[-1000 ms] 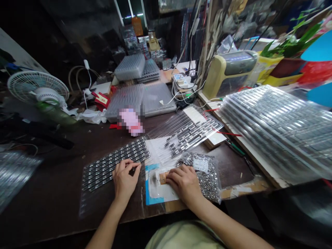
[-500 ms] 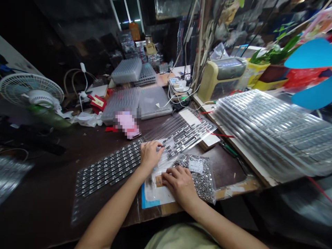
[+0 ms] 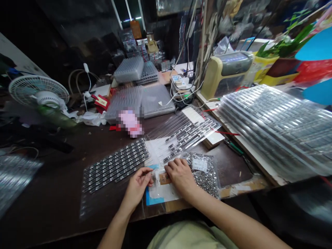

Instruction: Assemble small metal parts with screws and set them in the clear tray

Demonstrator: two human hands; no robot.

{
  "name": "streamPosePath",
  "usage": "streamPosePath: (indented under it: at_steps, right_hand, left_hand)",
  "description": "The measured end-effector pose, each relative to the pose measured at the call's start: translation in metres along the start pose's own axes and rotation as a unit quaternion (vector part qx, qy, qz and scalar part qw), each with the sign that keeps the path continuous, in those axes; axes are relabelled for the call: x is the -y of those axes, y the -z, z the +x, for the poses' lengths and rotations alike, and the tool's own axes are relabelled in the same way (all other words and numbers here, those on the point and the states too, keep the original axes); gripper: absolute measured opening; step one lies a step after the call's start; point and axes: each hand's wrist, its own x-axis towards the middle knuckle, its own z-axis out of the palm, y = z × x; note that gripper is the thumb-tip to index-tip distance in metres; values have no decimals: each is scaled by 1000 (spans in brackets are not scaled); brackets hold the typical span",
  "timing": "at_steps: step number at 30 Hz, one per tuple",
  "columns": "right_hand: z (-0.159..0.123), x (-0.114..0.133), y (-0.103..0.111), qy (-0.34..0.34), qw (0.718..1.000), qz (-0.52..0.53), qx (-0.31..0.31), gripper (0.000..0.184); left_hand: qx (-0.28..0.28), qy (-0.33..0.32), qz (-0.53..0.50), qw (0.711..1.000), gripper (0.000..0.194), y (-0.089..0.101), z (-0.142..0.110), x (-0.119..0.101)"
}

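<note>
While the left hand [image 3: 136, 189] pinches a tiny bright piece [image 3: 153, 176], too small to identify, between thumb and fingers, the right hand [image 3: 181, 176] lies open, its fingers over a tan pad [image 3: 164, 178] on a white sheet edged in blue tape [image 3: 151, 199]. The hands are apart but just beside each other, low on a dark counter [image 3: 59, 180]. Next to the right hand sits a clear bag of small silver metal parts [image 3: 204, 178] with a white label [image 3: 199, 165]. Two clear plastic sheets of metal strips in rows lie ahead of the hands, one to the left [image 3: 115, 165] and one farther up [image 3: 192, 136] – neither is held. A tall stack of clear trays [image 3: 275, 128] rises to the right, with a green-handled tool [image 3: 233, 147] at its edge; a white desk fan [image 3: 38, 91] stands far left, well apart.
</note>
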Motion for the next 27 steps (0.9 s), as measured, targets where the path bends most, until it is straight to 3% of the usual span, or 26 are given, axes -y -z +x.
streamPosePath:
  at_steps: [2,4,7,10,16,21,27]
  right_hand:
    - [7,5,-2,6,1000,-20,15,9]
    - [10,7,-3,8,999,-38,30,12]
    - [10,4,-1,13,998,-47,43,13]
    - [5,-7,4,-1,999,20,32,11]
    - [-11,-16,9,-37,975,218,6,2]
    - [-20,-4,-2,-37,985,160,-48,15]
    - [-21,2,-9,-23,986,160,-44,5]
  left_hand:
    - [-8,-22,38,999,37,-3,-5,7]
    - [-19,-82,125,989,30,-5,-8,11]
    - [-56,-196,286,936,20,-7,-12,17]
    - [-89,-249,369,891,20,-6,-14,23]
    - [-108,-252,401,874,19,-6,-16,30]
    - [-118,-256,402,871,18,-10,-17,29]
    - [-121,-255,399,873,17,-11,-17,31]
